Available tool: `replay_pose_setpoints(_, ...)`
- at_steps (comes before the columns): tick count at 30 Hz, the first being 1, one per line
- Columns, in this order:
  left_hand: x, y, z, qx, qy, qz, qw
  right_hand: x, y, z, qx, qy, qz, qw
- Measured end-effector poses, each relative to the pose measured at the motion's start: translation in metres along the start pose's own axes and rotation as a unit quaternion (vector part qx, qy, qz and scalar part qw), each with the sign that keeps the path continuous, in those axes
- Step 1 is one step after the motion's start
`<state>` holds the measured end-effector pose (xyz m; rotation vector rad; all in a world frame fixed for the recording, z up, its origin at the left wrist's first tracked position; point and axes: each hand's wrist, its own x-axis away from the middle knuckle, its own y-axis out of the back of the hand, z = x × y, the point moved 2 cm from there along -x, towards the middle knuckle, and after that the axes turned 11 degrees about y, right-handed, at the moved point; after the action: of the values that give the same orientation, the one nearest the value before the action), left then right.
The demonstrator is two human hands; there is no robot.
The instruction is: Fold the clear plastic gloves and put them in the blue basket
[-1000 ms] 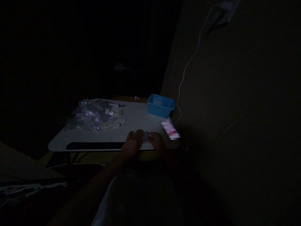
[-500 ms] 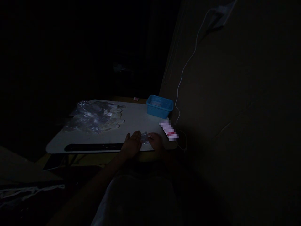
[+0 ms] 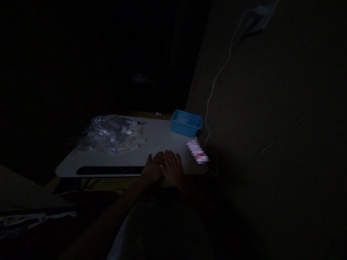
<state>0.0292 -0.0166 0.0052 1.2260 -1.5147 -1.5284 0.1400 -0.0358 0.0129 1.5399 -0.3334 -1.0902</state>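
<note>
Head camera: In a dim room, we see the person's left hand (image 3: 153,170) and right hand (image 3: 173,169) laid flat, side by side and touching, at the near edge of a white rectangular table (image 3: 159,135) with rounded corners and a long black strip (image 3: 108,170) along its front. The fingers of both hands are stretched out straight, clasping nothing we can see; whatever lies beneath the palms is hidden from us. The bright oblong phone-like screen (image 3: 196,151) right of the hands is pixelated, its pink-and-red display unreadable, and markings on the small pink-and-white cylinder (image 3: 158,114) beyond the table are too small to read. A crumpled clear plastic bag (image 3: 105,135) and pale rounded pieces (image 3: 135,139) cover much of the left side; a blue rectangular plastic basin (image 3: 185,128) sits at the far right corner, near a thin white cable (image 3: 215,77) hanging along the wall
</note>
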Motion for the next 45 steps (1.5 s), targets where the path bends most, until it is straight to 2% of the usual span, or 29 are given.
replay_pose_setpoints(12,0.0015,0.0031,-0.0021,-0.041,0.016,0.022,0.999,-0.001,-0.0086,-0.0039,0.058,-0.019,0.058,0.996)
replay_pose_setpoints(24,0.0002,-0.0027,-0.0007,-0.053,0.01,0.016,0.998,-0.0019,-0.0069,-0.0031,0.052,-0.039,0.071,0.995)
replay_pose_setpoints(45,0.0012,0.0022,-0.0018,-0.051,0.013,0.026,0.998,-0.0029,-0.0073,-0.0031,0.069,-0.04,0.078,0.994)
